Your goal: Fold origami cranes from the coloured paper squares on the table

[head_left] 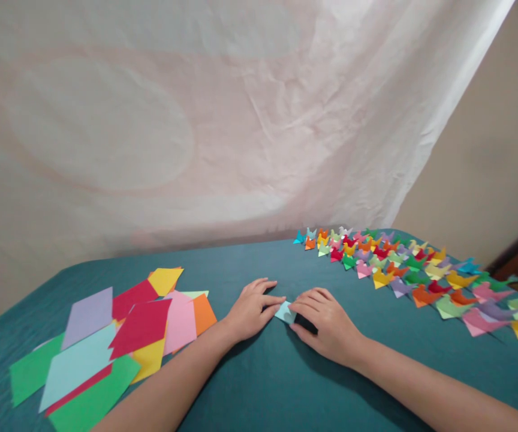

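A small piece of folded light blue paper point(285, 312) lies on the teal-covered table, between my two hands. My left hand point(253, 307) has its thumb and index finger at the left edge of the paper; the other fingers stretch forward over the cloth. At the right edge, my right hand point(328, 324) curls over the paper, pinching it between thumb and fingertips. Those fingers hide part of the paper's right side.
Loose coloured paper sheets point(139, 327) overlap on the left of the table point(259, 384). Rows of small folded paper birds point(382, 279) stand on the right. A pale curtain point(223, 120) hangs behind the far edge, beside a beige wall point(488, 132).
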`<state>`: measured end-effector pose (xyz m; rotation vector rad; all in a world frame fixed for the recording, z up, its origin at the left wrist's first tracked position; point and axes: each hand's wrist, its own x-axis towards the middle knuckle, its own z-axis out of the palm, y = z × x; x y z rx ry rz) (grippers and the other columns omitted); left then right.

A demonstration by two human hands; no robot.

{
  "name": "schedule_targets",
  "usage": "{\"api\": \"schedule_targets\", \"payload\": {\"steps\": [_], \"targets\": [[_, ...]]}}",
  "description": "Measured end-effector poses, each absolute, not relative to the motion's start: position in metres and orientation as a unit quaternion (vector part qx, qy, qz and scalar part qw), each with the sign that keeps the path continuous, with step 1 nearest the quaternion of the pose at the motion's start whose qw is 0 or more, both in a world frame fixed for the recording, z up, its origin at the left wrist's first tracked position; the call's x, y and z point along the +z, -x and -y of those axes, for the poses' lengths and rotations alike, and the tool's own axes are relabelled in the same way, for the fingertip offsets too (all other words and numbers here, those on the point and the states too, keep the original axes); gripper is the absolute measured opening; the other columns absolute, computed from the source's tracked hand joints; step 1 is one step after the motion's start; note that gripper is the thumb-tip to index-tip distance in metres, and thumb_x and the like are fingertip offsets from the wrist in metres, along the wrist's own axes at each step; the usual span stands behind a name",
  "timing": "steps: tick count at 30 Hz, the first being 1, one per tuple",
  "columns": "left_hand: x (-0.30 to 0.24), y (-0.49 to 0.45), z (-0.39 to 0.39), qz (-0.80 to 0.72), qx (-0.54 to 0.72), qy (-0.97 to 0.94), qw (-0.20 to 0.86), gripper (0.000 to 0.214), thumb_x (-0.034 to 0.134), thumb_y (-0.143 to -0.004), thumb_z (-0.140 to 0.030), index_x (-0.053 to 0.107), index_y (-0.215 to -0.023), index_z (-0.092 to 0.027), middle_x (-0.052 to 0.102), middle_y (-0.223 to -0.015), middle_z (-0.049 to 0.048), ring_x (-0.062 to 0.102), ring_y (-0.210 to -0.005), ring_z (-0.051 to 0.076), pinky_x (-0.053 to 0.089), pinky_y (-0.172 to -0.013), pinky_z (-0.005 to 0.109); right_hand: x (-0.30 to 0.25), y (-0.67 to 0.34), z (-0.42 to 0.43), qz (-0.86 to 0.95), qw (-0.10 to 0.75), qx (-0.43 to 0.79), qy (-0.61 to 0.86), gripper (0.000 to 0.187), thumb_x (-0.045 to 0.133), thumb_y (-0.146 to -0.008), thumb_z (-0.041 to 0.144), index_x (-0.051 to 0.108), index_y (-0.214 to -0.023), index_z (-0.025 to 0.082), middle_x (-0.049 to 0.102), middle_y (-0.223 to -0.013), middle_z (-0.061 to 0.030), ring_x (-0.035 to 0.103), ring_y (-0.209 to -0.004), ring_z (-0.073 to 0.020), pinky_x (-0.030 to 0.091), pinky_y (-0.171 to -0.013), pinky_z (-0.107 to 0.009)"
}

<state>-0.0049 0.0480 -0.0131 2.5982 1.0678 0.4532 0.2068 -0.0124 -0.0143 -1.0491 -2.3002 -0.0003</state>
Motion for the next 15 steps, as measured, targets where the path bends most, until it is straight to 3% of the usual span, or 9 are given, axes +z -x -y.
{"api": "schedule_targets", "payload": {"steps": [3, 8, 12, 15], "targets": [[-0.0151, 0.0038, -0.0472, -0.359, 0.180, -0.905, 0.140, 0.029, 0.047, -0.089, -0.031, 0.062, -0.114, -0.030, 0.048, -0.133, 0.0032, 0.034, -0.127, 0.024, 0.027, -0.105, 0.043, -0.0151, -0.2041, 0.0130, 0.867, 0.296, 0.008, 0.402, 0.024, 0.061, -0.081, 0.030, 0.061, -0.102, 0.019, 0.067, -0.098, -0.0074, 0.056, -0.093, -0.0219, 0.037, -0.087, -0.040], [-0.0150, 0.0041, -0.0472, -0.347, 0.195, -0.906, 0.143, 0.031, 0.045, -0.088, -0.025, 0.063, -0.113, -0.028, 0.052, -0.128, 0.0037, 0.034, -0.126, 0.024, 0.028, -0.105, 0.042, -0.0207, -0.2052, 0.0090, 0.871, 0.295, 0.006, 0.393, 0.015, 0.056, -0.085, 0.024, 0.063, -0.097, 0.019, 0.069, -0.094, -0.0058, 0.060, -0.088, -0.0185, 0.039, -0.087, -0.037], [-0.0124, 0.0042, -0.0464, -0.325, 0.189, -0.913, 0.156, 0.046, 0.044, -0.077, -0.008, 0.062, -0.115, -0.027, 0.052, -0.129, 0.0021, 0.032, -0.128, 0.022, 0.027, -0.106, 0.041, -0.0220, -0.2068, 0.0083, 0.878, 0.295, -0.026, 0.376, 0.017, 0.050, -0.087, 0.019, 0.064, -0.097, 0.019, 0.070, -0.093, -0.0065, 0.062, -0.086, -0.0180, 0.039, -0.089, -0.037], [-0.0102, 0.0033, -0.0451, -0.308, 0.191, -0.918, 0.163, 0.051, 0.046, -0.071, -0.007, 0.061, -0.115, -0.026, 0.053, -0.127, 0.0023, 0.036, -0.125, 0.022, 0.028, -0.106, 0.041, -0.0223, -0.2092, 0.0077, 0.884, 0.293, -0.057, 0.361, 0.020, 0.045, -0.090, 0.015, 0.064, -0.096, 0.018, 0.070, -0.090, -0.0062, 0.063, -0.081, -0.0163, 0.040, -0.088, -0.036]]}}
